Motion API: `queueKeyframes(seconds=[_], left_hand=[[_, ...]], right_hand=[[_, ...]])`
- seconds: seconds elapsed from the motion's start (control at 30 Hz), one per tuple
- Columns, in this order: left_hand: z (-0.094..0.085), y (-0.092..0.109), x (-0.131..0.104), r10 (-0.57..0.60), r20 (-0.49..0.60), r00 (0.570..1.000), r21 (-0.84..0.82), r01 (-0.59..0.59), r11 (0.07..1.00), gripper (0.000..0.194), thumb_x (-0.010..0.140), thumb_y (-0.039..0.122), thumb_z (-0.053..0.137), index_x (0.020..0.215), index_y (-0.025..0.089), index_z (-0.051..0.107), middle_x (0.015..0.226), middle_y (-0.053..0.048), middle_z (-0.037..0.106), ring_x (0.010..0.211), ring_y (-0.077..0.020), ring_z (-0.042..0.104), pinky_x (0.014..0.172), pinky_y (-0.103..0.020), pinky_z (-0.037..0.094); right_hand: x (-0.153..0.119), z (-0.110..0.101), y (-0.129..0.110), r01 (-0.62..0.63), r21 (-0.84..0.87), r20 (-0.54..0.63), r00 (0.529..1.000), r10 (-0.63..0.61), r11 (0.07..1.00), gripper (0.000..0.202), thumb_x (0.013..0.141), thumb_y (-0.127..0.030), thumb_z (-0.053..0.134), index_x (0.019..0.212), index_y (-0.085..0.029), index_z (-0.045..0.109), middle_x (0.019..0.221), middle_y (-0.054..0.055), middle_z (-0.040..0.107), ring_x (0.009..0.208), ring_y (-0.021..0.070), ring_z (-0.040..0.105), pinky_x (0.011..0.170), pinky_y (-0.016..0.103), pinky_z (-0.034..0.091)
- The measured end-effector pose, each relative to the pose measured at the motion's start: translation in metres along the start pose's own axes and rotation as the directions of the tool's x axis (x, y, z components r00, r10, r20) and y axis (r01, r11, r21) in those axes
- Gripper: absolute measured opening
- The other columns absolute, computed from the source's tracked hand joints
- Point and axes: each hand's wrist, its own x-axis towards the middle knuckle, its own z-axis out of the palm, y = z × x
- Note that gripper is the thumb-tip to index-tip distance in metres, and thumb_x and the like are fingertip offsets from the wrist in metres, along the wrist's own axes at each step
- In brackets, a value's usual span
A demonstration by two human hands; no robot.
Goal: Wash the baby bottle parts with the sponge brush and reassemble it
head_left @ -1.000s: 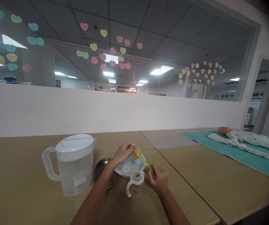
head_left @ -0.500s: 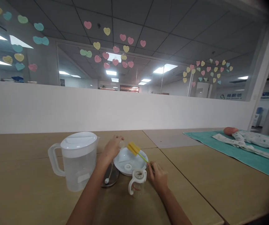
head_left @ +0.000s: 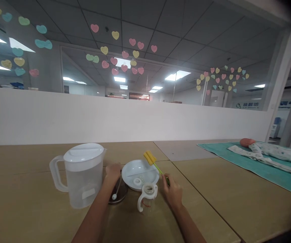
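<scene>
My right hand (head_left: 172, 190) is closed around the green handle of a brush, whose yellow sponge head (head_left: 150, 157) is raised over the right rim of a white bowl. Inside the bowl (head_left: 148, 172) lie a white ring (head_left: 137, 182) and a small clear piece. In front stands an open clear bottle (head_left: 149, 199) with white side handles. My left hand (head_left: 113, 171) is blurred, between the pitcher and the bowl, above a dark round dish; its fingers cannot be made out. A thin tube with a white end (head_left: 114, 196) lies on the dish (head_left: 122, 193).
A lidded clear pitcher (head_left: 83, 175) stands on the left of the wooden table (head_left: 34, 202). At the right, a teal mat (head_left: 218, 153) holds patterned cloth (head_left: 282, 153) and a pinkish round object (head_left: 247, 142). A low white wall (head_left: 125, 121) runs behind.
My left hand has moved left and down, from over the bowl's left edge to above the dark dish. The sponge head has shifted right and slightly up. A small clear piece now shows in the bowl.
</scene>
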Motion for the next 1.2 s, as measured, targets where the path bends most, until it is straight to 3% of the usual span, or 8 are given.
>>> queueKeyframes(seconds=[0.13, 0.23, 0.4, 0.57, 0.7, 0.9, 1.07, 1.2], left_hand=[[-0.012, -0.001, 0.002, 0.094, -0.012, 0.996, -0.053, -0.094, 0.994, 0.035, 0.077, 0.006, 0.050, 0.109, 0.011, 0.064, 0.107, -0.022, 0.066, 0.102, -0.0336, 0.063, 0.082, -0.043, 0.047], [-0.022, 0.012, 0.004, 0.243, -0.057, 0.968, -0.133, -0.249, 0.959, 0.041, 0.079, 0.009, 0.048, 0.118, 0.017, 0.059, 0.121, -0.014, 0.062, 0.112, -0.0252, 0.057, 0.093, -0.036, 0.043], [-0.004, 0.048, 0.003, 0.453, 0.014, 0.891, -0.267, -0.434, 0.861, 0.027, 0.080, 0.018, 0.053, 0.101, 0.024, 0.069, 0.107, -0.002, 0.070, 0.100, -0.0154, 0.063, 0.085, -0.021, 0.045], [0.026, 0.063, 0.003, 0.417, 0.034, 0.908, -0.284, -0.392, 0.875, 0.022, 0.076, 0.018, 0.056, 0.093, 0.018, 0.072, 0.103, -0.010, 0.070, 0.097, -0.0243, 0.064, 0.082, -0.031, 0.047], [0.033, 0.065, 0.006, 0.384, -0.008, 0.923, -0.320, -0.366, 0.874, 0.019, 0.075, 0.017, 0.056, 0.085, 0.018, 0.072, 0.095, -0.009, 0.071, 0.092, -0.0231, 0.064, 0.079, -0.030, 0.047], [0.020, 0.061, 0.011, 0.376, -0.122, 0.919, -0.464, -0.388, 0.797, 0.021, 0.073, 0.008, 0.052, 0.079, 0.016, 0.069, 0.082, -0.004, 0.072, 0.080, -0.0155, 0.065, 0.072, -0.022, 0.047], [0.000, 0.049, 0.015, 0.290, -0.236, 0.927, -0.592, -0.374, 0.714, 0.024, 0.075, 0.007, 0.045, 0.089, 0.014, 0.063, 0.079, -0.003, 0.071, 0.075, -0.0127, 0.065, 0.068, -0.021, 0.048], [-0.013, 0.043, 0.017, 0.184, -0.275, 0.944, -0.822, -0.330, 0.464, 0.022, 0.074, 0.014, 0.050, 0.095, 0.013, 0.056, 0.068, -0.001, 0.067, 0.066, -0.0140, 0.064, 0.061, -0.022, 0.049]], right_hand=[[0.000, 0.001, 0.001, -0.013, 0.004, 0.014, 1.000, 0.013, 1.000, 0.035, 0.096, -0.038, 0.038, 0.083, -0.017, 0.063, 0.068, 0.004, 0.068, 0.056, 0.0126, 0.062, 0.052, 0.021, 0.037], [0.000, 0.001, 0.001, -0.025, 0.006, 0.020, 0.999, 0.025, 1.000, 0.037, 0.096, -0.039, 0.037, 0.083, -0.017, 0.063, 0.068, 0.004, 0.068, 0.055, 0.0129, 0.062, 0.051, 0.021, 0.037], [0.001, 0.000, 0.001, -0.034, 0.014, 0.016, 0.999, 0.034, 0.999, 0.040, 0.096, -0.041, 0.036, 0.082, -0.017, 0.063, 0.065, 0.005, 0.068, 0.053, 0.0132, 0.062, 0.049, 0.021, 0.036], [0.000, 0.000, 0.001, -0.053, 0.031, 0.033, 0.998, 0.052, 0.998, 0.038, 0.096, -0.041, 0.037, 0.081, -0.017, 0.063, 0.066, 0.004, 0.068, 0.052, 0.0130, 0.062, 0.049, 0.021, 0.037], [0.001, -0.001, 0.000, -0.018, 0.055, 0.045, 0.999, 0.015, 0.998, 0.037, 0.096, -0.038, 0.037, 0.081, -0.017, 0.062, 0.066, 0.004, 0.068, 0.053, 0.0126, 0.063, 0.051, 0.020, 0.038], [0.004, -0.005, -0.003, -0.033, 0.091, 0.024, 0.999, 0.031, 0.995, 0.035, 0.095, -0.037, 0.038, 0.079, -0.016, 0.062, 0.064, 0.004, 0.067, 0.052, 0.0123, 0.062, 0.050, 0.020, 0.039], [0.003, -0.008, -0.005, 0.031, 0.188, 0.057, 0.997, -0.042, 0.982, 0.031, 0.094, -0.033, 0.040, 0.079, -0.017, 0.061, 0.059, 0.002, 0.064, 0.047, 0.0110, 0.059, 0.049, 0.019, 0.038], [0.002, -0.006, -0.003, 0.030, 0.117, 0.022, 0.999, -0.033, 0.993, 0.031, 0.095, -0.032, 0.040, 0.079, -0.016, 0.062, 0.053, 0.001, 0.061, 0.041, 0.0106, 0.055, 0.045, 0.020, 0.034]])
